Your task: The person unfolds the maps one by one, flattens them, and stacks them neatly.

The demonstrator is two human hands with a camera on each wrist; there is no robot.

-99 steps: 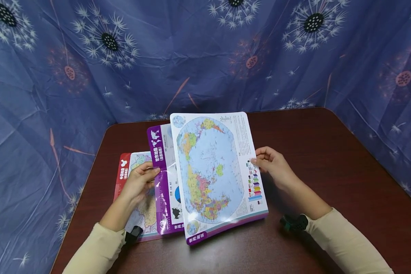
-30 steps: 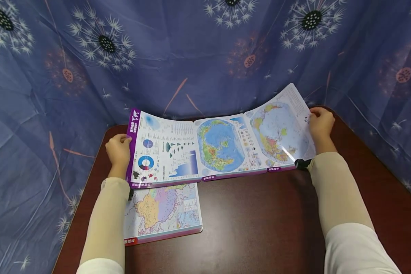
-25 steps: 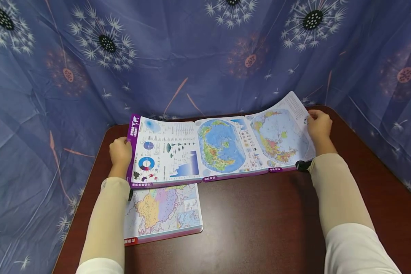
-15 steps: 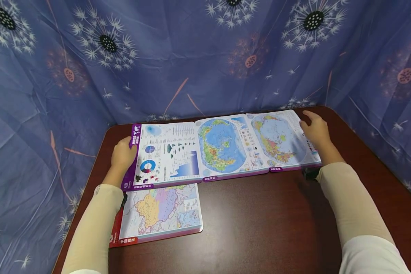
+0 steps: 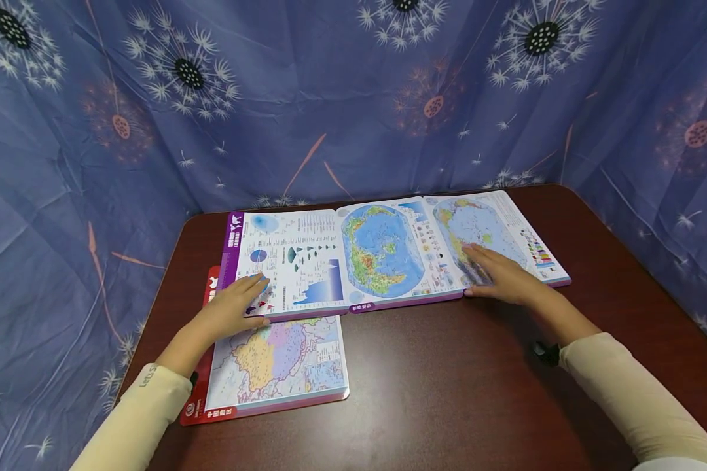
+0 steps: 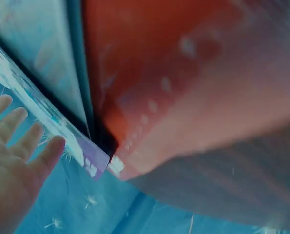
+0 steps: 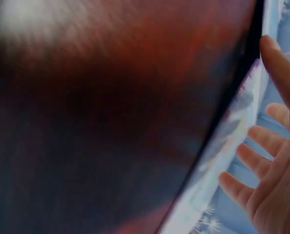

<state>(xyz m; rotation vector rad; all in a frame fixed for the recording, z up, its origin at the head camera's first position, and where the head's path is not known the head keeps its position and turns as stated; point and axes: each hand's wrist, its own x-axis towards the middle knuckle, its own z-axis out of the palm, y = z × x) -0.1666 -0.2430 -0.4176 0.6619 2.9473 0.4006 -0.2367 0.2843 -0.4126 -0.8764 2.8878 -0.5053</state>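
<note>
A purple-edged folding world map (image 5: 383, 255) lies spread in three panels across the back of the table. Under its left panel sits a red-edged folding map of China (image 5: 277, 366), partly covered. My left hand (image 5: 230, 313) has its fingers extended over the lower left corner of the world map, thumb by its near edge. My right hand (image 5: 501, 278) reaches over the right panel with fingers spread and the thumb at the near edge. Both wrist views show relaxed fingers with nothing gripped, the left hand (image 6: 18, 161) and the right hand (image 7: 276, 170) beside the map's edge.
The dark brown table (image 5: 412, 392) has rounded back corners. Behind and on both sides hangs a blue curtain (image 5: 306, 98) with a dandelion print, close to the table's back edge. A black wrist camera (image 5: 544, 353) sits on the right wrist.
The world map went from a folded stack to three panels spread wide, then was lowered flat. Both hands let go of its ends and moved inward and nearer, uncovering more of the red-edged map.
</note>
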